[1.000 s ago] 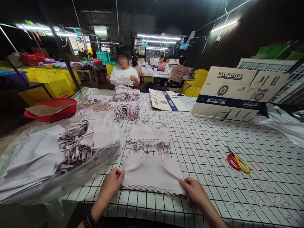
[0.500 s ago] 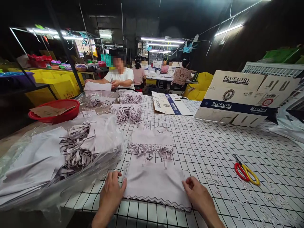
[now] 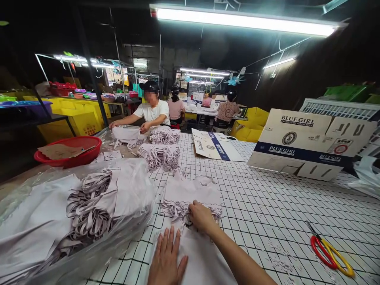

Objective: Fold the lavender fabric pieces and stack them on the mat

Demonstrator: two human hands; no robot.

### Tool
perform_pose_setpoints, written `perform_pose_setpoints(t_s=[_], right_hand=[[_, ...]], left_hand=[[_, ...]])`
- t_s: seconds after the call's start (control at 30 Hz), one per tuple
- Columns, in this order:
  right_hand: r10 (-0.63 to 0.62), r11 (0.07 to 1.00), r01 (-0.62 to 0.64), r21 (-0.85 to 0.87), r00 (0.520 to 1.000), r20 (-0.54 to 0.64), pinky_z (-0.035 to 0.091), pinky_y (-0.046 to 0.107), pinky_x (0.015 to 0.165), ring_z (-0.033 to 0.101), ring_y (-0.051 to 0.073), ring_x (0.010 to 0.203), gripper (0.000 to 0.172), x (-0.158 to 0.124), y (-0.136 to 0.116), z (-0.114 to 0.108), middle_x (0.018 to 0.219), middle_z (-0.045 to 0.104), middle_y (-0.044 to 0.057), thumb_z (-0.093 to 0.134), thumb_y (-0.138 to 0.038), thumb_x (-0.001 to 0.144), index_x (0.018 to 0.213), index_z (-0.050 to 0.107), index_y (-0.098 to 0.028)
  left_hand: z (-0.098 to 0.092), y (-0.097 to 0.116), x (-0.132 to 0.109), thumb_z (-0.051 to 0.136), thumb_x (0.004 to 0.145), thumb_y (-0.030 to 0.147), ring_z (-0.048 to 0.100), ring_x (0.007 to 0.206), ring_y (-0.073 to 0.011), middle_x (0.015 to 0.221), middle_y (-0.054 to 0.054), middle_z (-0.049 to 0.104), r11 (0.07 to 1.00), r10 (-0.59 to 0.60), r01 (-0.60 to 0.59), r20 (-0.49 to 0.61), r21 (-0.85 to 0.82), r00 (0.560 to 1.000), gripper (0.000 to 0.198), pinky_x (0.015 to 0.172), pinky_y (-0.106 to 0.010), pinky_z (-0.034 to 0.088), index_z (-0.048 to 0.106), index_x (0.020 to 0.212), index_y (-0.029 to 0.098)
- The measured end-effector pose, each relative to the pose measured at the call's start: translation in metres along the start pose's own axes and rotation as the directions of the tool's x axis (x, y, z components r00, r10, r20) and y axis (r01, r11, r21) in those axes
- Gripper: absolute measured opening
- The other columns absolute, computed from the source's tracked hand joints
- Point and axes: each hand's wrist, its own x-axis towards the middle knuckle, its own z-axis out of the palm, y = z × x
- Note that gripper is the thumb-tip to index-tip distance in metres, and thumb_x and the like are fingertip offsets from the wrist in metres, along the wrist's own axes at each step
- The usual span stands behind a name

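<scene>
A pale lilac fabric piece [image 3: 204,261] lies on the checked table in front of me. My left hand [image 3: 166,259] rests flat on its near left part, fingers stretched out. My right hand [image 3: 201,217] reaches forward to the straps [image 3: 175,209] at the piece's far edge, fingers curled there; what they pinch is hidden. Behind it lies a folded stack of the same garments [image 3: 190,190].
A clear plastic bag of lilac garments [image 3: 74,213] fills the left. Red-and-yellow scissors [image 3: 329,249] lie at the right. A Blue Girl carton [image 3: 308,142] stands far right, a red basin [image 3: 69,150] far left. A person across the table handles fabric [image 3: 127,132].
My right hand left the fabric's near right corner and moved forward to the straps. My left hand went from gripping the left corner to lying flat. The view tilted up.
</scene>
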Motion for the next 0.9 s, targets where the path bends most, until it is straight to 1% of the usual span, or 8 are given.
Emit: perform_pose_setpoints(t_s=[0.13,0.2,0.33,0.43,0.53,0.63,0.77,0.9], right_hand=[[0.042,0.994,-0.051,0.101,0.995,0.086,0.036,0.027,0.062,0.059,0.020,0.085,0.012,0.014,0.001,-0.012,0.093,0.064,0.011,0.052,-0.014,0.073,0.077,0.064,-0.016],[0.108,0.923,-0.198,0.329,0.956,0.272,0.034,0.025,0.057,0.057,0.017,0.074,0.006,0.022,0.004,-0.027,0.080,0.065,0.008,0.059,-0.015,0.066,0.070,0.062,-0.015],[-0.151,0.442,-0.474,0.761,0.797,0.585,0.036,0.022,0.053,0.053,0.012,0.065,0.012,0.035,0.007,-0.053,0.067,0.063,0.003,0.063,-0.026,0.066,0.062,0.061,-0.015],[-0.201,0.058,-0.584,0.809,0.787,0.583,0.036,0.021,0.051,0.053,0.011,0.064,0.017,0.041,0.000,-0.053,0.070,0.063,0.002,0.065,-0.032,0.068,0.067,0.060,-0.015],[-0.159,-0.100,-0.586,0.804,0.807,0.568,0.034,0.020,0.048,0.052,0.008,0.061,0.016,0.043,-0.011,-0.039,0.080,0.066,0.003,0.064,-0.030,0.070,0.075,0.062,-0.015],[-0.088,-0.072,-0.543,0.837,0.839,0.537,0.031,0.019,0.046,0.049,0.007,0.056,0.014,0.041,-0.016,-0.025,0.076,0.066,0.004,0.063,-0.025,0.071,0.075,0.065,-0.013],[0.057,0.202,-0.465,0.862,0.884,0.464,0.031,0.020,0.044,0.044,0.007,0.048,0.013,0.041,-0.006,-0.024,0.050,0.053,-0.002,0.066,-0.024,0.070,0.066,0.065,-0.011],[0.157,0.282,-0.395,0.874,0.918,0.364,0.035,0.018,0.046,0.051,0.007,0.056,0.011,0.043,0.018,-0.035,0.065,0.062,0.001,0.068,-0.024,0.069,0.073,0.066,-0.013]], left_hand=[[-0.010,0.003,0.004,0.040,0.087,0.047,0.038,0.132,-0.0276,0.147,-0.008,0.038,1.000,-0.007,0.007,0.008,0.005,1.000,0.076,0.103,-0.043,0.035,0.005,0.149,0.021],[-0.016,0.004,0.006,0.039,0.087,0.048,0.036,0.133,-0.0278,0.147,-0.008,0.037,1.000,-0.008,0.009,0.029,-0.009,1.000,0.077,0.104,-0.043,0.034,0.004,0.149,0.020],[-0.021,0.003,0.007,0.039,0.087,0.047,0.032,0.136,-0.0275,0.150,-0.008,0.032,0.999,-0.011,0.016,0.088,-0.052,0.996,0.076,0.105,-0.044,0.032,0.003,0.149,0.021],[-0.020,0.004,0.006,0.040,0.087,0.046,0.031,0.136,-0.0274,0.151,-0.008,0.028,0.995,-0.025,0.036,0.119,-0.090,0.993,0.076,0.106,-0.044,0.032,0.002,0.149,0.021],[-0.021,0.006,0.006,0.040,0.088,0.046,0.031,0.136,-0.0285,0.152,-0.009,0.026,0.991,-0.055,0.071,0.141,-0.112,0.988,0.076,0.106,-0.046,0.031,0.000,0.149,0.022],[-0.024,0.009,0.007,0.039,0.088,0.048,0.030,0.137,-0.0300,0.152,-0.009,0.023,0.989,-0.070,0.090,0.166,-0.117,0.984,0.078,0.106,-0.047,0.031,-0.003,0.148,0.022],[-0.027,0.008,0.006,0.037,0.089,0.050,0.028,0.137,-0.0295,0.152,-0.011,0.022,0.987,-0.052,0.082,0.205,-0.138,0.977,0.080,0.107,-0.047,0.031,-0.007,0.148,0.017],[-0.026,0.005,0.007,0.035,0.090,0.046,0.028,0.138,-0.0286,0.153,-0.011,0.020,0.979,-0.069,0.112,0.242,-0.169,0.968,0.075,0.107,-0.046,0.034,-0.003,0.148,0.018]])
